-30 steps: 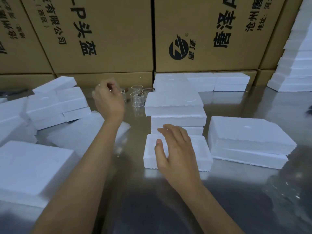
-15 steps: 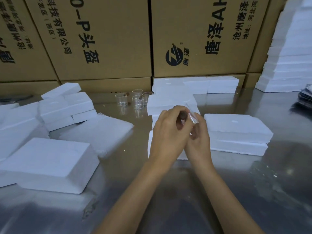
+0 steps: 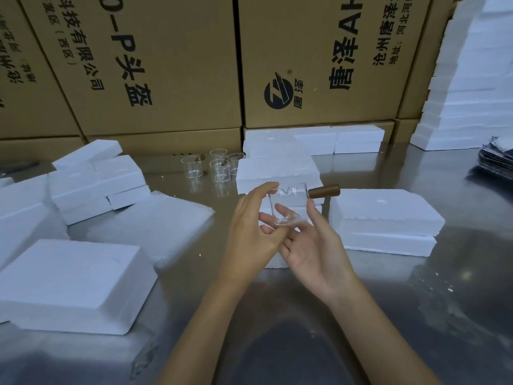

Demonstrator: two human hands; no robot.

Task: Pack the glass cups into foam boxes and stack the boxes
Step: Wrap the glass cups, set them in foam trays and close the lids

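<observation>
Both hands hold one glass cup (image 3: 288, 207) in mid-air over the desk (image 3: 361, 315), near centre. Left hand (image 3: 251, 232) grip: thumb and fingers pinching the cup's left wall and rim. Right hand (image 3: 313, 245) grip: palm up, fingers spread and cradling the base from below, thumb up against the right wall. Cup is clear, with a brown wooden handle (image 3: 324, 190) sticking out right; the two-hand hold probably steadies it for turning the handle to fit a foam slot.

The open foam box (image 3: 273, 263) lies directly under the hands, mostly hidden, so it's likely the target. Closed foam boxes (image 3: 385, 218) are stacked just right of it, more foam pieces (image 3: 75, 284) lie left, and a tall foam stack (image 3: 472, 79) stands far right. Four more glass cups (image 3: 219, 169) wait far centre, still unpacked, in front of the cardboard cartons (image 3: 166, 65).

Judgement: early-to-mid packing; this cup isn't seated yet.
</observation>
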